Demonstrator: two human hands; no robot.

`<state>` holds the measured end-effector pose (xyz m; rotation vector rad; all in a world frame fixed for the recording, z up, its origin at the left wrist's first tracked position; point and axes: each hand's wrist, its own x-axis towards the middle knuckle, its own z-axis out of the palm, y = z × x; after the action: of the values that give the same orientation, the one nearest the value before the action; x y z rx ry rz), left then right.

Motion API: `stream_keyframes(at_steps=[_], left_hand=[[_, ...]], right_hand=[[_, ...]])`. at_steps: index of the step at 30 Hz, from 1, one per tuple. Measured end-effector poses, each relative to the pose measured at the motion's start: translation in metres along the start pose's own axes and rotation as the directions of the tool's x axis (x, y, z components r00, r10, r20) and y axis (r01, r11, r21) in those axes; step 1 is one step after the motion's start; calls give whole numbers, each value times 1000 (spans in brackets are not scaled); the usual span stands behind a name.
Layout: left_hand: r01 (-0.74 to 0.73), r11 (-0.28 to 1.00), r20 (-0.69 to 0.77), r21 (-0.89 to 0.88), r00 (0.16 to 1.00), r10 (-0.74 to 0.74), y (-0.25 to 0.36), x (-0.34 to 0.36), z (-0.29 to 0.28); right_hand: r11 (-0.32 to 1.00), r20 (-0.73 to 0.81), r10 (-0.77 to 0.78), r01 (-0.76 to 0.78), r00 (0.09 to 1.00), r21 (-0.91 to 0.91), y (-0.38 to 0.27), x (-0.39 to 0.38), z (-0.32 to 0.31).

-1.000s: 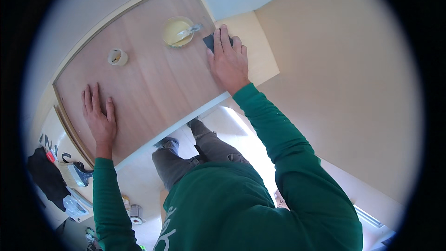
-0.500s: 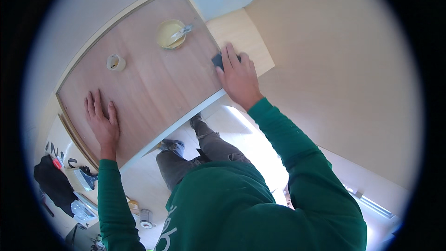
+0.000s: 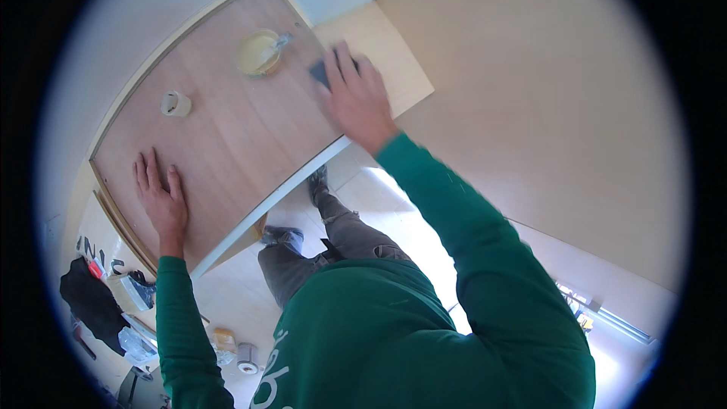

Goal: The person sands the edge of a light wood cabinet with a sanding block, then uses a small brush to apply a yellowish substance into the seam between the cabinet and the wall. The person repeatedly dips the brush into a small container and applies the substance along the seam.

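Right hand (image 3: 356, 98) pressed flat on small dark pad (image 3: 319, 72) at far right edge of wooden surface (image 3: 227, 136), grip pinning the pad rather than clenched. Left hand (image 3: 161, 201) released, palm flat near left, bracing. Risk: pad slipping off the right edge under push. Yellow bowl (image 3: 257, 53) just left of pad, easily knocked. Tape roll (image 3: 176, 104) well apart.

dark pad (image 3: 319, 73) mostly under right hand (image 3: 354, 98)
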<state>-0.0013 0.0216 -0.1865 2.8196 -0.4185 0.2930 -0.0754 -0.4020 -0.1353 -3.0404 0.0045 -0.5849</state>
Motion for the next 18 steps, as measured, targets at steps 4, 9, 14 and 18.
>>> stream_keyframes(at_steps=[4,9,14,18], left_hand=[[-29,999,6,18,1000,29,-6,1,0],[6,998,-1,-59,1000,-6,-7,-7,-2],[-372,744,31,-555,885,465,148,-2,15],[-500,665,17,-555,793,609,286,60,47]], right_hand=[[999,68,19,-15,997,-51,5,13,20],[988,451,108,-47,886,-146,34,-196,-68],[895,570,443,-377,692,-239,23,-309,-145],[905,556,391,-417,734,-85,23,-284,-122]])
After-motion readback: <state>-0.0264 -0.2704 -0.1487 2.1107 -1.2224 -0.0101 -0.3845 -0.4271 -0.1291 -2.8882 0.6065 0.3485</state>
